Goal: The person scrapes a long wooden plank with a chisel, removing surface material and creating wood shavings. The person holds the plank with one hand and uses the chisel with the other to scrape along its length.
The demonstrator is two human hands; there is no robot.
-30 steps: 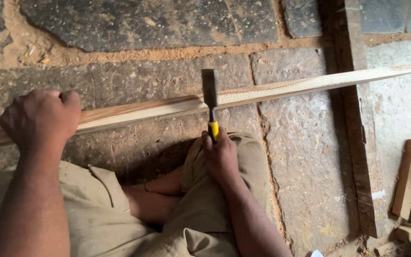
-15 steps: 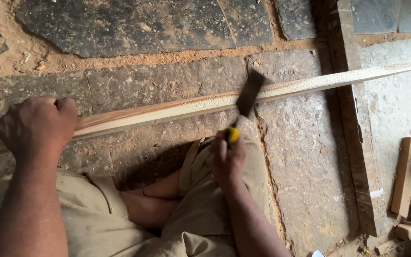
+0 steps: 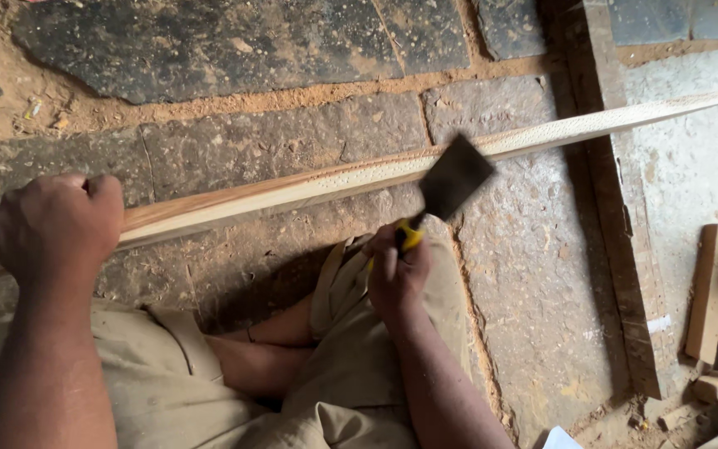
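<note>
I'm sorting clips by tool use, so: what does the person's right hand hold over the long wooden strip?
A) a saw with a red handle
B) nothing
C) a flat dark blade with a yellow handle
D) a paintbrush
C: the right hand closes its grip on a yellow handle, and the flat dark blade crosses the wooden strip, which the left hand steadies.

Packages: I see none anywhere around the long wooden strip (image 3: 425,166).
Labels: I can make out none on the strip or on the floor below it.
Signs: none in my view.
Screens: none in my view.
</note>
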